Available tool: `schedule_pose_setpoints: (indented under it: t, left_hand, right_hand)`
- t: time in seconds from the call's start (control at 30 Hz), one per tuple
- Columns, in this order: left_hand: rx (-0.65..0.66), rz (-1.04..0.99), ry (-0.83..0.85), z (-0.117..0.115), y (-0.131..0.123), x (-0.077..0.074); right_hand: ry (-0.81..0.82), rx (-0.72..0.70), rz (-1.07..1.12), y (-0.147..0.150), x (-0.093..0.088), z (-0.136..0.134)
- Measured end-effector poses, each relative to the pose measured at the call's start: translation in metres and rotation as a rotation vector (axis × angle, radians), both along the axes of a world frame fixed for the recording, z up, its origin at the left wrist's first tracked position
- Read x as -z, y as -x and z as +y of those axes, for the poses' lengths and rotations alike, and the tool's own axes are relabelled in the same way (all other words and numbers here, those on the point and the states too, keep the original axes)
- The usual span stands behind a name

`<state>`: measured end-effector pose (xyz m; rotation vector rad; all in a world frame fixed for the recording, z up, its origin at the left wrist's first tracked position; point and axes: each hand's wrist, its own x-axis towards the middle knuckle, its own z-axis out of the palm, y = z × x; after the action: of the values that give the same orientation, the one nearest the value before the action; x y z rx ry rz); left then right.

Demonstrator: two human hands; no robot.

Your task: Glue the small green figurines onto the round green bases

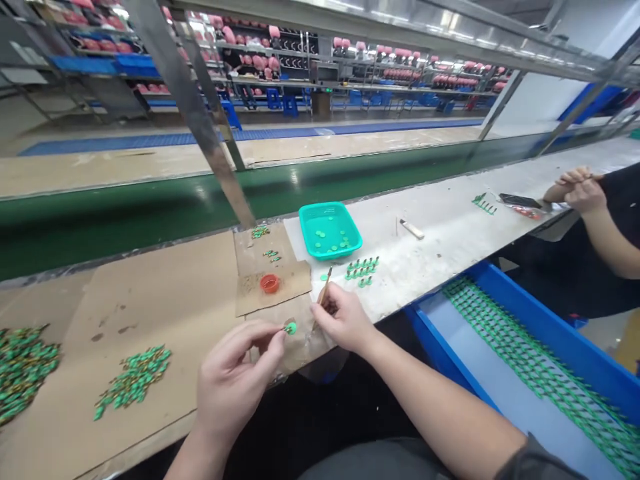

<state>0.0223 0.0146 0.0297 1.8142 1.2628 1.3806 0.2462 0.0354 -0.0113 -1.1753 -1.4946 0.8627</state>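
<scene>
The left hand [233,373] pinches one small green disc [291,327] between its fingers [266,331], over the cardboard [150,300] on the bench [425,267]. The right hand [343,319] grips one thin stick [325,287], perhaps a brush, its tip hard to make out. Nearby sit one red cup [269,283], one teal basket [330,230] and two heaps of green parts [133,377], the left heap cut off by the frame.

Green disc [291,327] in left hand [233,380]
</scene>
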Motion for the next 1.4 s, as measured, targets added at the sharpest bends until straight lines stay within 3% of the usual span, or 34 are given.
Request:
schedule_pose_setpoints:
  t: [0.13, 0.33, 0.47, 0.63, 0.77, 0.97, 1.1, 1.2, 1.27, 1.33, 1.4]
  left_hand:
    - [0.031, 0.087, 0.079, 0.024, -0.015, -0.004]
    - [0.209, 0.237, 0.158, 0.067, -0.088, 0.001]
    - [0.215, 0.309, 0.156, 0.077, -0.124, 0.013]
    - [0.184, 0.341, 0.183, 0.075, -0.135, 0.021]
    - [0.166, 0.318, 0.237, 0.047, -0.126, 0.007]
    - [0.427, 0.301, 0.501, -0.034, -0.11, -0.019]
    - [0.357, 0.204, 0.602, -0.065, -0.098, -0.015]
    - [0.304, 0.106, 0.684, -0.081, -0.087, -0.012]
    - [0.314, 0.062, 0.733, -0.095, -0.081, -0.013]
    - [0.356, 0.038, 0.764, -0.106, -0.075, -0.014]
    - [0.357, 0.035, 0.763, -0.111, -0.062, -0.014]
  right_hand:
    - [-0.031, 0.044, 0.032, -0.012, -0.008, -0.032]
    - [-0.039, 0.078, 0.039, -0.075, -0.013, -0.092]
    - [0.015, 0.144, 0.049, -0.111, -0.008, -0.103]
    - [0.083, 0.154, 0.079, -0.127, -0.003, -0.099]
    - [0.134, 0.099, 0.111, -0.125, -0.007, -0.098]
    - [0.177, -0.014, 0.171, -0.096, -0.019, -0.107]
    - [0.056, 0.002, 0.143, -0.073, -0.021, -0.117]
    - [-0.198, 0.041, 0.002, -0.064, -0.017, -0.124]
    - [-0.32, -0.038, -0.169, -0.058, -0.013, -0.125]
    - [-0.31, -0.111, -0.292, -0.049, -0.01, -0.124]
    - [-0.255, -0.087, -0.313, -0.039, -0.008, -0.122]
